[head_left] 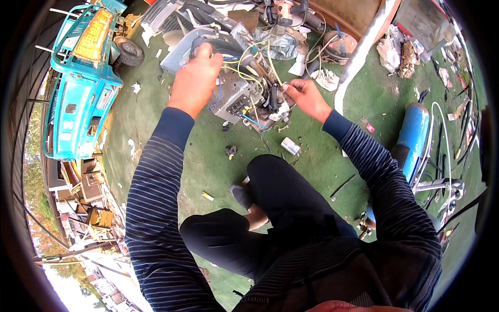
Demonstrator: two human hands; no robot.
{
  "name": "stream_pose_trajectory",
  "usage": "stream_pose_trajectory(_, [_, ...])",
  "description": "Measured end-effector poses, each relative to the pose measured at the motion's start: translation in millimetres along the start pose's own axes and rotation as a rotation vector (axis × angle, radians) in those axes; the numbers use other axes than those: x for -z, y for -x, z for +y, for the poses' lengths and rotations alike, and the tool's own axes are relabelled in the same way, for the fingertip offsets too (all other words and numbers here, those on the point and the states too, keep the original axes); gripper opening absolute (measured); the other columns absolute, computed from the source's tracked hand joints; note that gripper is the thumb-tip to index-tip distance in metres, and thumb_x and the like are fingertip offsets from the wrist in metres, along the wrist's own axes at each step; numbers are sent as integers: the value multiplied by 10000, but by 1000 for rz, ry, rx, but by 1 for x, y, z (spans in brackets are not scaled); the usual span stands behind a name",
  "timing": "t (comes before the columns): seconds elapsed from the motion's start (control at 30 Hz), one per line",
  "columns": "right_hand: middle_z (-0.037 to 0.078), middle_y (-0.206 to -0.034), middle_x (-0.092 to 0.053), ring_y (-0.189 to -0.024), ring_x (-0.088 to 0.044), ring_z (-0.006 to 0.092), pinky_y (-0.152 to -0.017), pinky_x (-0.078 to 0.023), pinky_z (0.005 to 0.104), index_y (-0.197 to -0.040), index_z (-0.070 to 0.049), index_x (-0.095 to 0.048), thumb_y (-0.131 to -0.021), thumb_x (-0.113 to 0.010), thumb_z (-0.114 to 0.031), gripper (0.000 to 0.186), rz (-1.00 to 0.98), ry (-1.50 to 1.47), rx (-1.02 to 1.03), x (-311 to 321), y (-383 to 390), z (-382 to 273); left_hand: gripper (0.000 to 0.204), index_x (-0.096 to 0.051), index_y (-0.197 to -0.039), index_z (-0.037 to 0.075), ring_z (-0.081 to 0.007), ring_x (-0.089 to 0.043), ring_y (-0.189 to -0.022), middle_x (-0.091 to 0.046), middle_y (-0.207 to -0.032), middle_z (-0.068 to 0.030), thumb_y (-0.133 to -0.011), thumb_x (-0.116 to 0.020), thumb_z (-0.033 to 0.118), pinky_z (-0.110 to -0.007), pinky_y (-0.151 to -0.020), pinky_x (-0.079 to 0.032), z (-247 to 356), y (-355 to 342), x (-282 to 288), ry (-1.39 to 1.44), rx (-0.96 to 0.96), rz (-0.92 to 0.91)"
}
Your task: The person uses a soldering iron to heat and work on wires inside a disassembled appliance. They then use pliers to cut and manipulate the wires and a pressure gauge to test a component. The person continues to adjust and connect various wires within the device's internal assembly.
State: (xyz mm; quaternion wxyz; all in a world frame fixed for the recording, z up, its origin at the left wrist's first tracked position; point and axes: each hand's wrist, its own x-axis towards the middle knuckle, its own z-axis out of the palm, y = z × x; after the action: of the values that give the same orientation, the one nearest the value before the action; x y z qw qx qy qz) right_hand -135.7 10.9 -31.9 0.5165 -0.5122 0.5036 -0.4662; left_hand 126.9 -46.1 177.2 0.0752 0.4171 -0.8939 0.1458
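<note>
In front of me on the green floor is an opened-up appliance with a metal casing (232, 99), its loose yellow, blue and black wires trailing over it. My left hand (195, 82) is closed at the far left of the casing, beside a grey curved panel (176, 54); its own fingers hide what it grips. With my right hand (307, 99) I pinch the end of a yellow wire (272, 63) that runs up and away from the fingertips. Small electrical parts (278, 112) crowd the casing's near right corner.
A turquoise three-wheeled vehicle (78, 109) stands at the left. On the right lies a blue gas cylinder (413, 127) beside a pale hose (446, 151). A silvery pipe (358, 57) slants across the upper right. Scraps and a small whitish box (290, 146) litter the green floor.
</note>
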Motion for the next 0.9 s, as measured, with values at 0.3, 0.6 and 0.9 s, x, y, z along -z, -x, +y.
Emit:
stream_pose_trajectory(0.3, [24,-803,-700,-705,-602,83,-660,-511,278,-955,33,-715,-1056,-638,-240,301,-39,61,-172,37,91,34,170,-766,-971,48,-400,-736,-916,-681,-1154,-161,-831,-681,95,-503,-796,-601,17,-29,-19,-173,333,-92])
stream_pose_trajectory(0.6, [51,-830,-724,-740,-646,105,-687,-539,287,-1030,46,-732,-1053,-637,-237,299,-71,69,-298,50,144,52,115,-758,-885,6,-406,-747,-913,-671,-1201,-207,-813,-682,53,-512,-783,-604,15,-31,-25,-222,187,-201])
stream_pose_trajectory(0.9, [46,-831,-719,-723,-630,101,-666,-527,282,-1024,49,-731,-1048,-645,-230,293,-107,81,-318,42,153,43,209,-738,-1018,139,-311,-704,-884,-574,-1081,-98,-845,-665,47,-457,-741,-590,3,18,2,-8,35,65])
